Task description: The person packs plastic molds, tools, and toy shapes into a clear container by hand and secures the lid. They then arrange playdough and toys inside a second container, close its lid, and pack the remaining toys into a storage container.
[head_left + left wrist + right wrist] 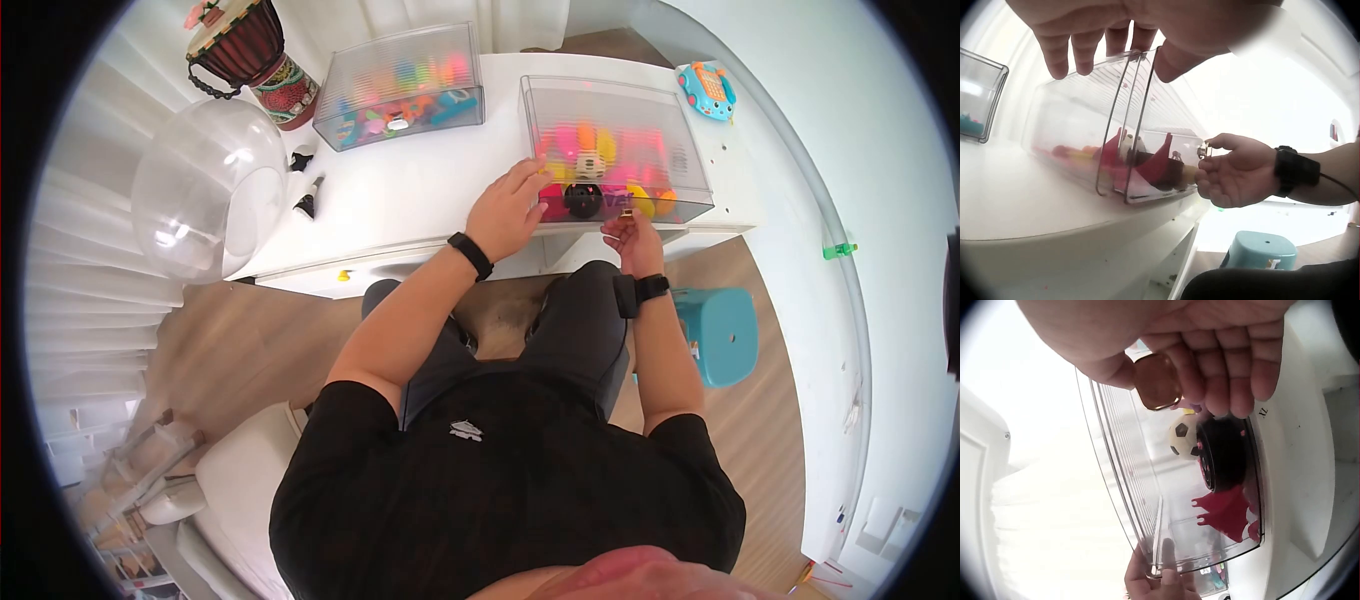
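A clear plastic drawer box (610,95) sits at the front of the white table, full of bright toys. My right hand (635,243) pinches the gold knob (1157,382) on the box's front between thumb and index finger, its other fingers loosely extended. My left hand (505,212) rests at the box's left front corner, fingers straight over the top and thumb by the front edge. Through the plastic show a black round toy (1222,454), a small soccer ball (1183,436) and a red pointed piece (1225,511).
Another clear box of toys (400,75) stands at the back left. A drum (270,70), a clear globe (205,190) and two small black items lie farther left. At the back right is a toy telephone (707,90). A teal stool (722,335) stands below the table.
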Motion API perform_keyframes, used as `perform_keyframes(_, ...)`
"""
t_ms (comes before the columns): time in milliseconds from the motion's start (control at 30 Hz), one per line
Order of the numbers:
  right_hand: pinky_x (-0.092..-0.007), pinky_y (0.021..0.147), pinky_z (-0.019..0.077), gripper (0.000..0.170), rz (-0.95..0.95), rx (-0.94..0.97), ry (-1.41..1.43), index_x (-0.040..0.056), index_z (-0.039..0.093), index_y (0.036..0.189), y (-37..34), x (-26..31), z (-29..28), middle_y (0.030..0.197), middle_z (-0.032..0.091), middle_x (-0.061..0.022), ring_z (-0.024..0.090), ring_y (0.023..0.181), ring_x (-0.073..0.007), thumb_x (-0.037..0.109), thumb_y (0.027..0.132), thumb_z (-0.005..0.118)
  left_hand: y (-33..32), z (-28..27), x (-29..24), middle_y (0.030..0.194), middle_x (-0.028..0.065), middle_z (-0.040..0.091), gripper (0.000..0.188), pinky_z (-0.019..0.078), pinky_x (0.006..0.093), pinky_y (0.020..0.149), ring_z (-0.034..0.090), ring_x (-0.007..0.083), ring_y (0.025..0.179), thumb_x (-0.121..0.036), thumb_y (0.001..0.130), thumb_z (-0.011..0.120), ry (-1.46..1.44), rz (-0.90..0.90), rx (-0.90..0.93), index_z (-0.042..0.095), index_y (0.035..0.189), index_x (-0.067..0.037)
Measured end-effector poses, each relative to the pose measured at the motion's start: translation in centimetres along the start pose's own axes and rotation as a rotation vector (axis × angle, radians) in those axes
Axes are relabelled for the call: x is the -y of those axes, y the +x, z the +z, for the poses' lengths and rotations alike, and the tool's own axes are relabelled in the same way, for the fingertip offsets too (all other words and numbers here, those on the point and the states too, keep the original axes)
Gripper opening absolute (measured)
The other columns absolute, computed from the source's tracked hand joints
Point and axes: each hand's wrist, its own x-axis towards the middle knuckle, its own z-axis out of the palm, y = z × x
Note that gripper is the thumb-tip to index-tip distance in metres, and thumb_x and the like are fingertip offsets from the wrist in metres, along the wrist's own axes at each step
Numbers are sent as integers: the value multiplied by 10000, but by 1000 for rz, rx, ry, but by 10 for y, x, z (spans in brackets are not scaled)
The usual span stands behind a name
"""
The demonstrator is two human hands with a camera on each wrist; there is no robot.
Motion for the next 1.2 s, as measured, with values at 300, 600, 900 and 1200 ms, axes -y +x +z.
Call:
perform_keyframes(300,-394,723,600,441,-28,-54,74,25,642,973,30,-6,9,872,708,-137,738,811,-295,451,1060,568,6,8,-2,1360,95,626,382,587,426,898,665,314,1165,10,874,645,9,-43,-91,655,1242,-92)
perform_keyframes(600,-410,714,591,475,-13,-56,71,53,615,1013,28,-6,12,887,678,-124,731,808,-292,517,1070,531,3,-1,-12,1484,84,576,473,582,415,959,648,326,1233,-47,917,659,-32,-105,-15,601,1380,-123)
perform_keyframes(900,-412,726,588,461,43,-59,101,67,625,1017,20,-2,7,903,688,-119,734,822,-292,516,1071,537,-102,-23,-9,1412,158,624,439,548,429,1009,634,355,1250,-115,955,671,-178,-168,117,603,1387,-82)
perform_keyframes(1200,-487,813,628,261,71,-20,264,58,616,969,34,-1,4,925,695,-158,746,896,-366,310,1036,628,-227,-50,-1,1053,135,730,200,586,355,846,737,268,957,-127,971,686,-309,-667,162,717,1146,-36)
